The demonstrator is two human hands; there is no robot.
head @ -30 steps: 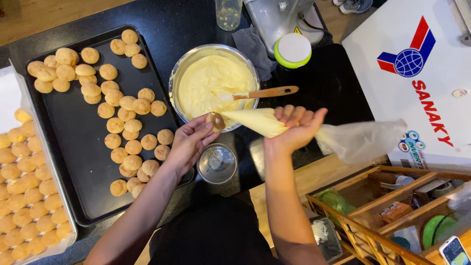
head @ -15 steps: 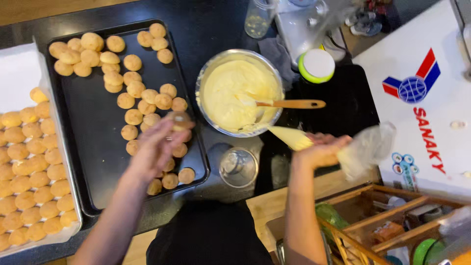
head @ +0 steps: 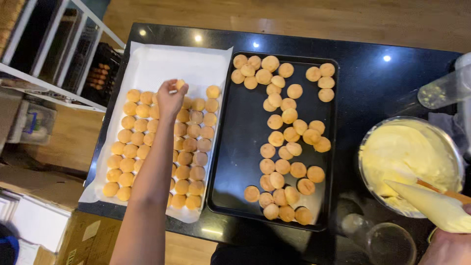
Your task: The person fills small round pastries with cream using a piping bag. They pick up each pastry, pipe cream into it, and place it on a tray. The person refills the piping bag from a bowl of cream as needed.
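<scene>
— Two trays on the bench?
— Yes. The left hand [head: 170,98] pinches a puff [head: 180,84] over the lined tray [head: 196,61], near its far edge. The right hand [head: 449,247], at the bench's near right corner, grips the piping bag [head: 431,206] shut.

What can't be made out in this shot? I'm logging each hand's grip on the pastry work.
Head view only:
- Right hand: cut off by the bottom-right corner; its grip on the piping bag is out of frame.
- Left hand: seen from the back, so the fingers mostly hide the small puff.
- Parchment-lined tray: the forearm covers part of its rows.
</scene>
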